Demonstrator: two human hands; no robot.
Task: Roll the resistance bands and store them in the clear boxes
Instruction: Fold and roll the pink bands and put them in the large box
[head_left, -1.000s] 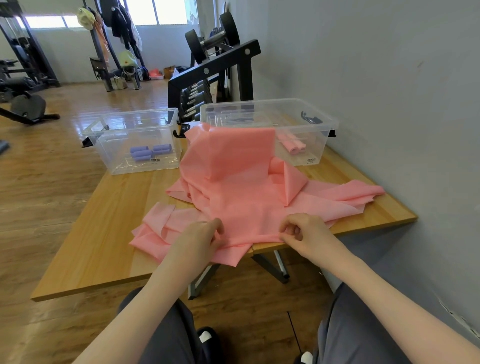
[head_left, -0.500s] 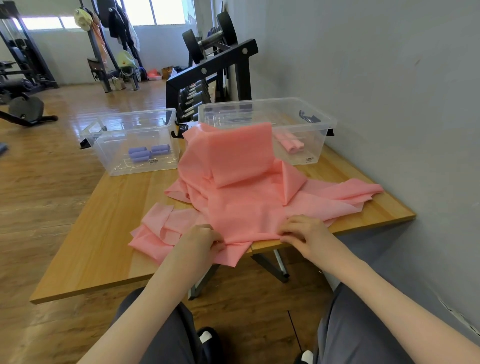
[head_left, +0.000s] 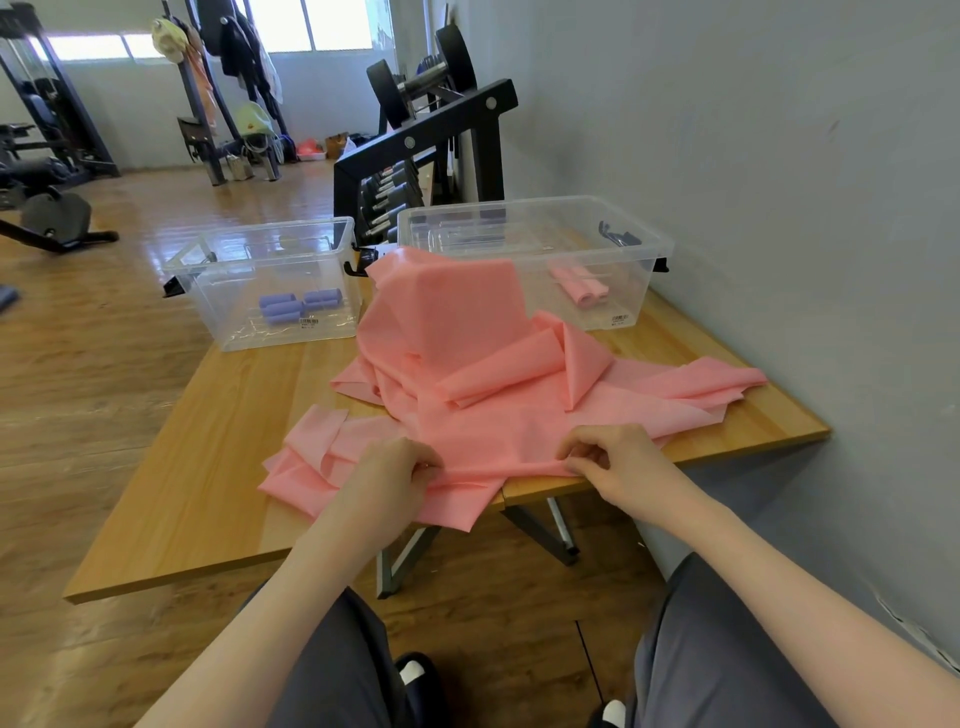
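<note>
Where band (head_left: 488, 415) sprawls mid-frame, long axis unclear: pinched at near edge by left hand (head_left: 387, 483) and right hand (head_left: 618, 462), fingers curled.

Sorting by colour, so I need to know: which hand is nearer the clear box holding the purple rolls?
Left. The left hand pinches the pink band below and to the right of that box; the right hand grips the band's near edge farther right.

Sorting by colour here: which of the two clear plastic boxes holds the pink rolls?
The right clear plastic box by the grey wall holds the pink rolled bands; the left clear plastic box holds purple rolled bands.
</note>
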